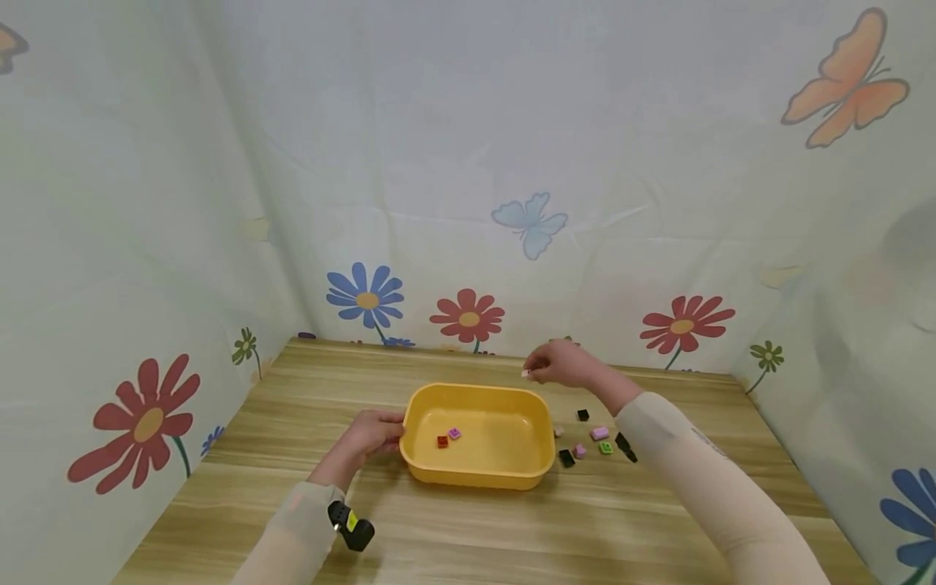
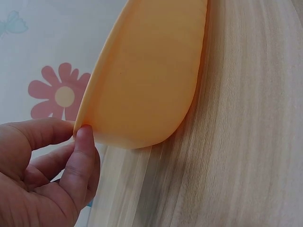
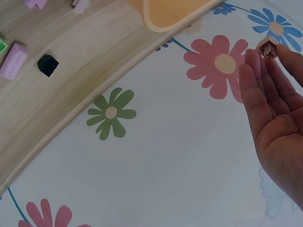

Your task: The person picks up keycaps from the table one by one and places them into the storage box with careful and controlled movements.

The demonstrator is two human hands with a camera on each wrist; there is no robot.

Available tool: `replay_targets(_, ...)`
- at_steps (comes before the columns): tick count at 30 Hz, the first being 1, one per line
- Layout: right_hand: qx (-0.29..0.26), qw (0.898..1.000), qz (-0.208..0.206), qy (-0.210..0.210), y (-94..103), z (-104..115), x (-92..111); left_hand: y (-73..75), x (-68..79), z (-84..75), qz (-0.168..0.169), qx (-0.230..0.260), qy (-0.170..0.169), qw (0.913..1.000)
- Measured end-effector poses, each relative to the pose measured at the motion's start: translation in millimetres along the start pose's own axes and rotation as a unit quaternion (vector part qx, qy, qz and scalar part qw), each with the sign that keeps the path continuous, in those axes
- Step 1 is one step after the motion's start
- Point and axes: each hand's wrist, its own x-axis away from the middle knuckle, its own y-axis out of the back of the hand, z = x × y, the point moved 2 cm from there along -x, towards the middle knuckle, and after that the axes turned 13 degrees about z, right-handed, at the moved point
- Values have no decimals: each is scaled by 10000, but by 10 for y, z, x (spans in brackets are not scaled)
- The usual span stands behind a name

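A yellow plastic basin [image 1: 478,479] stands on the wooden table. My left hand [image 1: 374,431] pinches its left rim between thumb and fingers, close up in the left wrist view. Inside the basin, toward its left, lie a red toy brick [image 1: 442,442] and a pinkish-purple toy brick [image 1: 455,434]. Past the basin's far right corner, my right hand [image 1: 561,363] is raised above the table. It pinches a small pale toy brick [image 3: 268,48] between thumb and fingertips, the hollow underside showing in the right wrist view.
Right of the basin lie several loose toy bricks, among them a pink brick [image 1: 600,433], a green brick [image 1: 606,448] and a black brick [image 1: 566,458]. Another black brick [image 3: 48,65] sits farther back. A flowered curtain [image 1: 468,162] encloses the table's back and sides.
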Motion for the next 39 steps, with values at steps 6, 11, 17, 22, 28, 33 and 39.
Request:
replay_targets(6,-57,9999,89,80,-78,57,-131,7,11,-9,28,17,-12,10000)
replay_targets(11,-134,9996,206,118,-152,119,-231,19,14,6,12,-12,32,10000)
replay_targets(17,-164,9994,273,115,-240,157,-368,34,7,50,-4,17,59,10000)
replay_targets(22,-195,9992,334,39,-312,184,-482,35,10,55,10,40,72,10000)
replay_targets(28,-219,9983,488,-239,-403,233,-601,32,21,29,17,65,39,10000)
replay_targets(33,-219,9979,567,-234,-493,232,-690,19,11,12,57,76,29,10000)
replay_targets(39,-154,9978,634,-135,-549,269,-724,-2,-14,-7,63,33,84,9999)
